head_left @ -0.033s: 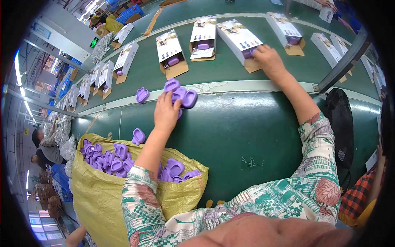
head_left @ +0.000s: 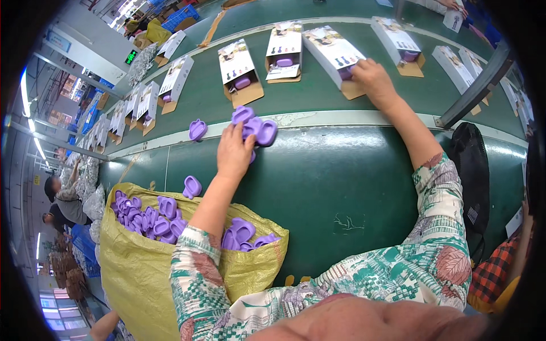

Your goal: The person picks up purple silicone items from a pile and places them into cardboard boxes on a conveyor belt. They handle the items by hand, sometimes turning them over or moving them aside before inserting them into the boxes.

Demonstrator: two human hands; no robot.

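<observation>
My left hand is closed round a bunch of purple moulded pieces, shallow rounded shells with small ears, held over the near rim of the conveyor. Farther right, my right hand has its fingers at the open end of a white printed box. They grip a purple piece that sits mostly inside that opening; the fingertips are partly hidden. Left of it, another white box lies with its flap down and a purple piece showing. A loose purple shell rests on the conveyor's rim.
A yellow woven sack full of purple shells lies at my left, with one shell beside it on the green table. More open boxes line the green belt. A metal post and a black object stand right. Co-workers sit nearby.
My left hand and its purple shells have shifted slightly right. The boxes on the belt have also moved a little to the right, and my right hand has stayed with its box.
</observation>
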